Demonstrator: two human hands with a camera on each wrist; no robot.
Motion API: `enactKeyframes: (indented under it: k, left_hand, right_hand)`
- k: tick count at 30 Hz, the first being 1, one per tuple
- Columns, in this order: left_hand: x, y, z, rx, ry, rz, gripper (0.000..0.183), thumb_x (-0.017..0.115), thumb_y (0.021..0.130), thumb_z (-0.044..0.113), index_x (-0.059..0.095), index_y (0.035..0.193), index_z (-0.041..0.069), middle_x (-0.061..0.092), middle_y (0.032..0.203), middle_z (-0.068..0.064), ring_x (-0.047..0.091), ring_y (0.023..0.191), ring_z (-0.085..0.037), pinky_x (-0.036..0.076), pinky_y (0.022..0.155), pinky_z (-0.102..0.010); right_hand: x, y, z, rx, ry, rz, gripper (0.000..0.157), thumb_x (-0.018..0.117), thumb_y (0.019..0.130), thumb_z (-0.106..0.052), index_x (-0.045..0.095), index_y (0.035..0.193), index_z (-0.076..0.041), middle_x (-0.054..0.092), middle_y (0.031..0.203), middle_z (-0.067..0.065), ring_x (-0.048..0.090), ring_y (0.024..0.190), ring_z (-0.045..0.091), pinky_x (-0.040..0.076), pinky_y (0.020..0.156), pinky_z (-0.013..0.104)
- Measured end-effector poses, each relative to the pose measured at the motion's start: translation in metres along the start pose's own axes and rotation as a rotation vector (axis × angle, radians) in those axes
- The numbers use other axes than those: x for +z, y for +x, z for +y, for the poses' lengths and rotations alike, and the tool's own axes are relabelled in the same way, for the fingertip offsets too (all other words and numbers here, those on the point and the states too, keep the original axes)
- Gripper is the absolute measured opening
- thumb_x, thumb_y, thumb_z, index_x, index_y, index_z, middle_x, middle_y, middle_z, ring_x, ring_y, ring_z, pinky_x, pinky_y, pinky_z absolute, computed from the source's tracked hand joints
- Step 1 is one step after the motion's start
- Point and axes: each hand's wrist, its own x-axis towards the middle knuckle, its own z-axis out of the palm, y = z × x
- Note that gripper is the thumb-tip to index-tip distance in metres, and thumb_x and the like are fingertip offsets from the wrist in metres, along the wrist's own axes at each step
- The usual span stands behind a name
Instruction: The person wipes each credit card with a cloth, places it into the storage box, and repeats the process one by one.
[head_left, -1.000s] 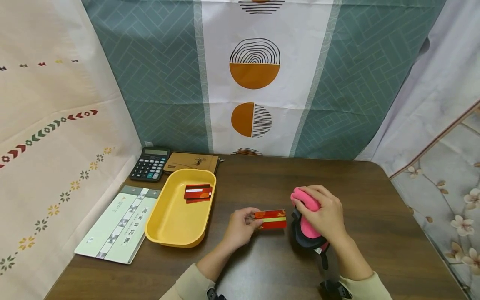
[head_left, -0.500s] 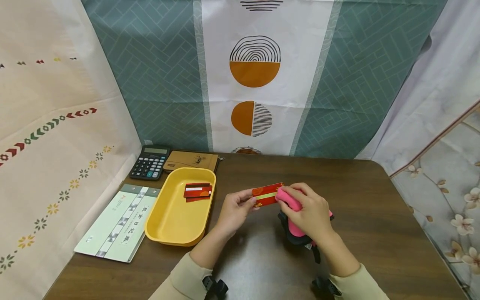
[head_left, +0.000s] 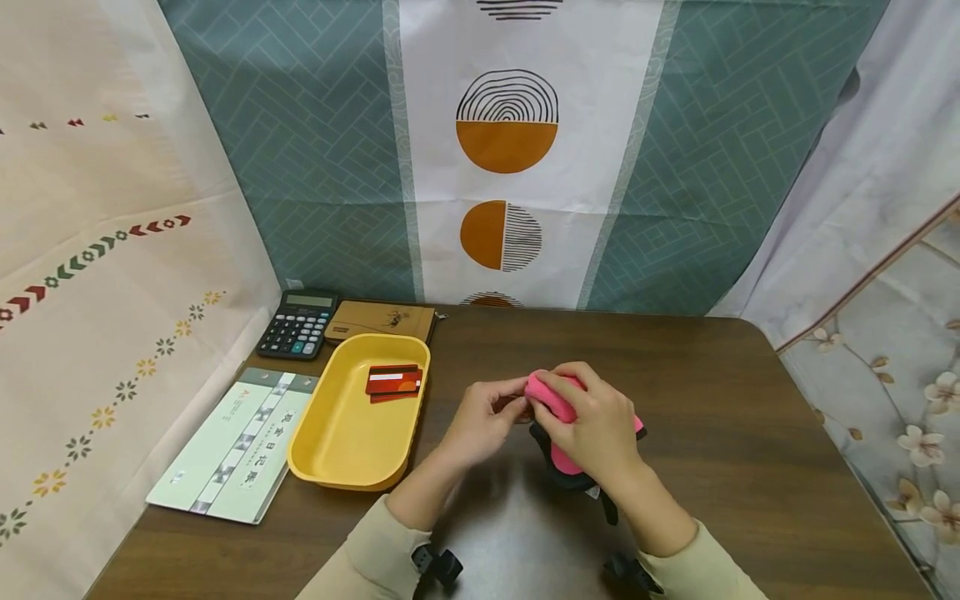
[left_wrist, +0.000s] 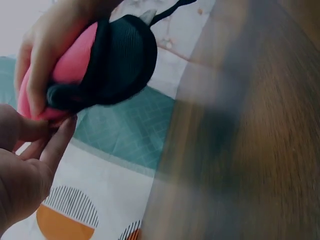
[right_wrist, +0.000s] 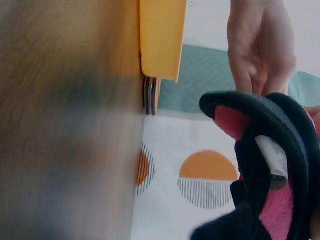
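My right hand (head_left: 600, 429) grips a pink-and-black padded cloth item (head_left: 556, 401) above the table, its fingers curled over the pink top. In the right wrist view the item shows black edges, pink inner cloth and a white label (right_wrist: 274, 156); a black strap (head_left: 608, 506) hangs from it in the head view. My left hand (head_left: 474, 423) meets its left end, thumb and fingers pinched together. Between those fingertips is the edge of a red card, now almost wholly hidden by the pink cloth and the fingers.
Left of the hands stands a yellow tray (head_left: 330, 454) with red cards (head_left: 393, 382) in it. A calculator (head_left: 298, 325), a brown notebook (head_left: 382, 319) and a pale green ledger book (head_left: 240, 442) lie around the tray. Patterned cloths (head_left: 322, 167) hang behind the table (head_left: 712, 400).
Both hands have come together and risen. The pink item has moved left over the red card, which showed almost whole earlier and is now covered.
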Motion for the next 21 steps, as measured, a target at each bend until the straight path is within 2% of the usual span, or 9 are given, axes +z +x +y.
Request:
enactKeyframes:
  k: [4,6,11,17,21]
  left_hand:
    - [-0.005,-0.002,0.001,-0.023,-0.025,0.027,0.032,0.063,0.097,-0.003,0.066,0.129,-0.003,0.071,0.116,-0.021,0.073,0.093,-0.027,0.062,0.080,-0.034]
    - [-0.005,-0.002,0.002,-0.030,-0.028,0.030,0.032,0.064,0.097,-0.002,0.067,0.128,-0.002,0.071,0.116,-0.020,0.073,0.093,-0.026,0.062,0.080,-0.034]
    - [0.002,0.004,0.004,-0.008,-0.061,-0.014,0.032,0.060,0.099,-0.003,0.066,0.131,-0.002,0.071,0.118,-0.020,0.073,0.098,-0.025,0.061,0.084,-0.034]
    - [0.004,0.007,0.008,-0.013,-0.119,-0.002,0.031,0.060,0.098,-0.005,0.066,0.129,-0.005,0.070,0.117,-0.022,0.072,0.100,-0.026,0.061,0.082,-0.035]
    - [0.002,0.009,0.009,-0.013,-0.160,0.042,0.031,0.060,0.097,-0.008,0.065,0.127,-0.009,0.070,0.115,-0.026,0.072,0.097,-0.024,0.061,0.082,-0.037]
  right_hand:
    - [-0.005,-0.002,0.009,0.089,-0.059,0.028,0.037,0.091,0.070,-0.019,0.080,0.104,-0.009,0.069,0.097,0.009,0.066,0.065,0.024,0.055,0.050,0.037]
    - [-0.006,-0.002,0.010,0.101,-0.065,0.030,0.037,0.091,0.070,-0.018,0.080,0.104,-0.009,0.069,0.097,0.009,0.066,0.065,0.025,0.054,0.050,0.037]
    - [-0.003,0.000,0.002,0.019,0.011,0.017,0.032,0.087,0.075,-0.018,0.079,0.105,-0.008,0.068,0.098,0.008,0.067,0.067,0.021,0.056,0.050,0.036]
    - [-0.006,0.004,0.001,0.035,-0.009,0.062,0.033,0.089,0.073,-0.016,0.080,0.104,-0.008,0.068,0.098,0.008,0.066,0.066,0.023,0.054,0.048,0.036]
    - [-0.006,0.000,-0.005,-0.031,-0.040,-0.021,0.034,0.086,0.074,-0.018,0.080,0.106,-0.010,0.067,0.101,0.008,0.067,0.071,0.024,0.057,0.051,0.037]
